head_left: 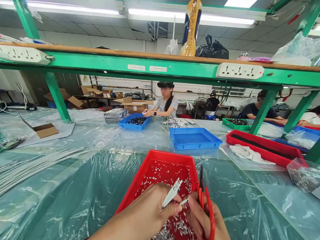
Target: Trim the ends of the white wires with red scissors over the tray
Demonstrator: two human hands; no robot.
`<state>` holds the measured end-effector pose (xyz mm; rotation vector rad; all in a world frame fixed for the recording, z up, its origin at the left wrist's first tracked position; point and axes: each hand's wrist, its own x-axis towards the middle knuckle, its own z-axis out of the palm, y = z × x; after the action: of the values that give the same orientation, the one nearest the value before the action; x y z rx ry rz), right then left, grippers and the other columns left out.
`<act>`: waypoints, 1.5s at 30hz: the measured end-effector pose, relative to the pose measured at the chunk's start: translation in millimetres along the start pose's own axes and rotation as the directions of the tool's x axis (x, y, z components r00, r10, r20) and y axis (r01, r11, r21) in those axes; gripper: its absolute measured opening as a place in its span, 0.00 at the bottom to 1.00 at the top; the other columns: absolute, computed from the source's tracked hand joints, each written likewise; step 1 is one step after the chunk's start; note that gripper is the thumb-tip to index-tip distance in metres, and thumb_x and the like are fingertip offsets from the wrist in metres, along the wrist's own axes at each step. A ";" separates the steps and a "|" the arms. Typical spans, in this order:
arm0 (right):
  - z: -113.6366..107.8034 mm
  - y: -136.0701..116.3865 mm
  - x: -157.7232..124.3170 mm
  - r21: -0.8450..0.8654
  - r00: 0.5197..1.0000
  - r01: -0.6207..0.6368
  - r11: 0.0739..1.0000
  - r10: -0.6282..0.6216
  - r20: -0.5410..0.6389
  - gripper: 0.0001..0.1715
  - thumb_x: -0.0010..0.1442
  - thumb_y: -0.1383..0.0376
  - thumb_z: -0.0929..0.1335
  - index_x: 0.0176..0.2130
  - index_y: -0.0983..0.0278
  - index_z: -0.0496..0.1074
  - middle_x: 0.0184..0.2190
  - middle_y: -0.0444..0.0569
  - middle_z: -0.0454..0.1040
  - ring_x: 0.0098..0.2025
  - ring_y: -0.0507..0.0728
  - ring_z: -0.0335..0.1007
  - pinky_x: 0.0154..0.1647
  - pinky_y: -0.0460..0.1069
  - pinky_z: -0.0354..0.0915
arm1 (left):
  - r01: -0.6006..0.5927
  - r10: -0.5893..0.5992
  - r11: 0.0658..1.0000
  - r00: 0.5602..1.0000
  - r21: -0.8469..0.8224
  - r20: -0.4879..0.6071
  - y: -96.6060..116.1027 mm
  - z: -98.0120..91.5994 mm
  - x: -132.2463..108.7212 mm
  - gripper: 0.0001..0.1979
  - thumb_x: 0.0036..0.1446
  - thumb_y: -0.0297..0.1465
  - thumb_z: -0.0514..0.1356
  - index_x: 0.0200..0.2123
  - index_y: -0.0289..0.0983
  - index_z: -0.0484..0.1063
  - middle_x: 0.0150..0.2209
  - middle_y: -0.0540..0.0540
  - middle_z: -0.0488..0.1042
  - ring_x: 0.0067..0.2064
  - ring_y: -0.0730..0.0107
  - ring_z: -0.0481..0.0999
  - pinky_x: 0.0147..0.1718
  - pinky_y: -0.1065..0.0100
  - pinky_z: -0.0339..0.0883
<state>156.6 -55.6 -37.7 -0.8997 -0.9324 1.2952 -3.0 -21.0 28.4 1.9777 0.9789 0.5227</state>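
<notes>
My left hand (150,205) is closed around a small bundle of thin white strips (172,193), whose ends point up and to the right. Red-handled scissors (212,215) sit in my right hand (203,220), their dark blades pointing upward. Thumb and finger of that hand also pinch the end of a short white piece (183,202) that reaches over to my left fingertips. Both hands are above a red tray (172,154), over small shiny silvery pieces (183,226) scattered and heaped in it. My hands cover part of the tray.
A blue tray (196,146) stands behind the red one. Long white strips (47,163) lie at left. To the right are a long red tray (265,155) and a white cloth (250,154). A green shelf beam (135,63) crosses overhead. Co-workers sit across the table.
</notes>
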 end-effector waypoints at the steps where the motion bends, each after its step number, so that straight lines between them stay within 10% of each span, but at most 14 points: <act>1: 0.8 0.3 2.8 0.064 0.999 -0.024 0.998 0.022 0.027 0.19 0.51 0.54 0.72 0.21 0.64 0.66 0.05 0.33 0.55 0.11 0.44 0.41 0.15 0.44 0.38 | 0.004 -0.004 1.000 1.000 0.015 -0.013 -0.9 -0.7 0.7 0.10 0.56 0.36 0.55 0.32 0.39 0.73 0.26 0.52 0.68 0.29 0.71 0.65 0.29 0.68 0.56; 9: 28.4 -20.6 15.8 0.345 0.939 -0.329 0.879 0.264 0.222 0.28 0.41 0.55 0.74 0.11 0.62 0.54 0.06 0.30 0.52 0.06 0.42 0.39 0.16 0.45 0.52 | -0.081 0.080 0.994 0.997 -0.068 -0.020 -5.2 -11.9 2.8 0.08 0.55 0.34 0.55 0.29 0.36 0.71 0.27 0.49 0.73 0.31 0.68 0.70 0.31 0.67 0.60; 14: 40.8 -23.1 22.4 0.312 0.991 -0.122 0.942 0.096 0.096 0.23 0.44 0.58 0.76 0.15 0.66 0.63 0.05 0.33 0.58 0.09 0.41 0.42 0.14 0.41 0.40 | -0.086 0.102 0.991 0.983 0.106 -0.155 -2.3 -23.3 2.6 0.07 0.53 0.31 0.56 0.25 0.36 0.70 0.29 0.47 0.73 0.33 0.65 0.70 0.34 0.64 0.60; 21: 52.0 -37.7 31.7 0.264 0.944 -0.245 0.933 0.167 0.283 0.27 0.45 0.53 0.73 0.14 0.62 0.57 0.07 0.29 0.49 0.09 0.43 0.35 0.18 0.45 0.51 | -0.176 0.142 0.944 0.980 -0.278 -0.138 -2.9 -33.3 0.1 0.08 0.50 0.33 0.58 0.24 0.35 0.68 0.24 0.49 0.70 0.29 0.68 0.66 0.30 0.66 0.58; 28: 54.5 -57.3 40.5 0.003 0.980 0.127 0.992 -0.126 0.156 0.15 0.37 0.74 0.78 0.17 0.69 0.69 0.13 0.36 0.64 0.19 0.45 0.52 0.20 0.42 0.47 | -0.171 0.132 0.961 0.975 -0.217 -0.181 -1.0 -36.0 2.7 0.11 0.51 0.36 0.55 0.22 0.35 0.67 0.19 0.51 0.64 0.23 0.72 0.60 0.26 0.67 0.52; 35: 50.8 -49.2 42.0 0.079 0.979 0.027 0.996 -0.042 0.201 0.20 0.52 0.51 0.69 0.23 0.63 0.64 0.08 0.29 0.49 0.11 0.44 0.37 0.20 0.44 0.52 | -0.207 0.198 0.918 0.978 -0.338 -0.061 -1.1 -36.6 0.4 0.14 0.51 0.39 0.56 0.21 0.35 0.66 0.20 0.49 0.66 0.26 0.68 0.64 0.31 0.65 0.56; 45: 53.0 -50.1 41.8 -0.067 0.976 0.092 0.993 -0.077 0.202 0.16 0.41 0.63 0.77 0.18 0.68 0.70 0.10 0.40 0.65 0.15 0.45 0.51 0.19 0.44 0.45 | -0.113 0.073 0.982 0.967 -0.152 -0.245 -2.7 -36.1 -1.9 0.08 0.50 0.33 0.57 0.22 0.37 0.66 0.23 0.50 0.68 0.27 0.69 0.65 0.29 0.65 0.55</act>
<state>127.7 -16.2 30.7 -0.7890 -1.1717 1.3004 -29.2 -3.3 46.2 1.8476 0.9565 0.8827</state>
